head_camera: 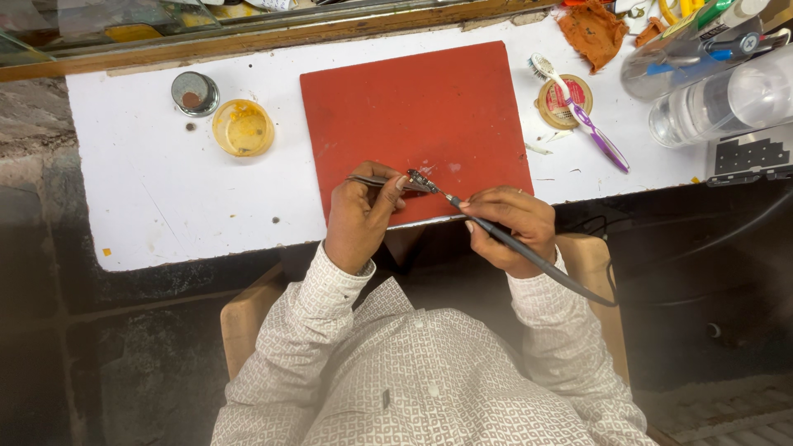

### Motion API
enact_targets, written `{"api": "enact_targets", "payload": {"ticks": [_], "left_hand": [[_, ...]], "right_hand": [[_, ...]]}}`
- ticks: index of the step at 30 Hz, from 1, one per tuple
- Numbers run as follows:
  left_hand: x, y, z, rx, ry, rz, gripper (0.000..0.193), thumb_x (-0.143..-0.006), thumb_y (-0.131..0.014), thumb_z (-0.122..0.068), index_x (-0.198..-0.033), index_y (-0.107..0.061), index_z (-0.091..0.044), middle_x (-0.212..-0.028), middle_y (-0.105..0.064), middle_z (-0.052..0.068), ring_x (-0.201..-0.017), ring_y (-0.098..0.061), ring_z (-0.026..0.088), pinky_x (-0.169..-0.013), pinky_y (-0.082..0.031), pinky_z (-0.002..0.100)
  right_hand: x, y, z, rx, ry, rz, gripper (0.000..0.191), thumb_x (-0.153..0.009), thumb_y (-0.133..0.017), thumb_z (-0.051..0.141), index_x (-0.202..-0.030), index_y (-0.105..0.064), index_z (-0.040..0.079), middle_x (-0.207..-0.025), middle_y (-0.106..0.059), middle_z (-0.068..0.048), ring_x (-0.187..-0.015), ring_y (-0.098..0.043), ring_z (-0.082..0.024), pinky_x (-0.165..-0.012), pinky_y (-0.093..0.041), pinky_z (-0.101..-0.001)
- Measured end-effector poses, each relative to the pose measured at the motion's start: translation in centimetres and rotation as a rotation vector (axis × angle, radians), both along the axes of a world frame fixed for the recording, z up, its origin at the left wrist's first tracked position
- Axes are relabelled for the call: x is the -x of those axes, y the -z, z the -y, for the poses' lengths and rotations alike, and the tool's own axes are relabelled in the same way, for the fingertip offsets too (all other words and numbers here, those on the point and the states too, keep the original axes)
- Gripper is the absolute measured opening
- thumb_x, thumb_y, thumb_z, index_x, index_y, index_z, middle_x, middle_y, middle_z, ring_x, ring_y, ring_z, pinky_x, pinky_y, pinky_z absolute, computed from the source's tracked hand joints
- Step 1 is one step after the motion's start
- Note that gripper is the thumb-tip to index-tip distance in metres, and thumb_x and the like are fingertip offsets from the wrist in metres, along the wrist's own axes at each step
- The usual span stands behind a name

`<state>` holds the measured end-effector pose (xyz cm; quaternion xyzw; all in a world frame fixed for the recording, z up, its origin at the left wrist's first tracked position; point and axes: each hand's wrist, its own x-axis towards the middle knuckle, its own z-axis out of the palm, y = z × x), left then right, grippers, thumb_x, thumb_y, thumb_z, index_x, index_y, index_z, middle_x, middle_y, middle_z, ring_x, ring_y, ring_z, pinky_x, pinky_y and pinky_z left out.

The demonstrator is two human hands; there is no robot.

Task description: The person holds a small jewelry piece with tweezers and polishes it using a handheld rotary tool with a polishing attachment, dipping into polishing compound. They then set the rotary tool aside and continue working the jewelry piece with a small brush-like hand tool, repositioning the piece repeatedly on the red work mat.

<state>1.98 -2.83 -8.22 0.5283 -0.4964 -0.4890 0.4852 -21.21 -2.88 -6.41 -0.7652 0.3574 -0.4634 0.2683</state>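
Spreading across most of the view, the white surface [165,190] carries everything, and the red mat [413,116] at its middle serves as the landmark for the rest. That mat lies square to the person, its near edge at the surface's front edge, so work held there sits on a soft, contrasting ground close to the body. Right of the mat, at the far right edge, clear plastic bottles [710,91] lie on their sides, well out of the working area. Beyond the mat's far right corner sits a crumpled orange rag [593,31]. Left of the mat stand a shallow yellow dish [243,127] and, further left, a small round metal tin [195,92], both within reach but apart from the mat. Just right of the mat a purple toothbrush [578,111] rests across a round tin with a red label [565,101]. At the mat's near edge the left hand [359,219] is closed around slim tweezers [376,181], which pin a tiny dark circuit board [420,179] flat to the mat, steadying it. The right hand [512,227] grips a thin dark corded tool [512,241] like a pen, its fine tip touching the board from the right.
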Motion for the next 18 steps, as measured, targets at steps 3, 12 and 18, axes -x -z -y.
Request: {"api": "enact_targets", "payload": {"ticks": [3, 12, 18], "left_hand": [[0.12, 0.06, 0.01, -0.011, -0.001, 0.004, 0.018, -0.101, -0.067, -0.018, -0.098, -0.067, 0.000, -0.078, -0.071, 0.005, -0.068, -0.068, 0.009, -0.063, -0.055, 0.022], [0.08, 0.02, 0.03, -0.002, 0.008, -0.015, 0.017, -0.101, -0.067, -0.017, -0.098, -0.067, 0.000, -0.079, -0.071, 0.004, -0.068, -0.067, 0.009, -0.062, -0.055, 0.022], [0.11, -0.01, 0.07, 0.001, 0.009, -0.010, 0.018, -0.101, -0.067, -0.018, -0.098, -0.067, 0.000, -0.079, -0.071, 0.004, -0.068, -0.067, 0.009, -0.062, -0.055, 0.022]], "right_hand": [[-0.13, -0.48, 0.32, 0.015, -0.015, -0.051, 0.029, -0.072, -0.070, -0.011, -0.100, -0.073, -0.004, -0.091, -0.073, -0.015, -0.080, -0.073, -0.021, -0.069, -0.059, -0.0280], [-0.46, -0.75, 0.47, 0.013, -0.015, -0.099, 0.027, -0.073, -0.070, -0.010, -0.098, -0.074, -0.003, -0.090, -0.073, -0.015, -0.078, -0.073, -0.021, -0.066, -0.059, -0.0275], [-0.47, -0.47, 0.35, 0.000, 0.002, -0.073, 0.026, -0.074, -0.070, -0.010, -0.099, -0.073, -0.003, -0.091, -0.073, -0.015, -0.082, -0.074, -0.022, -0.070, -0.061, -0.0278]]}}
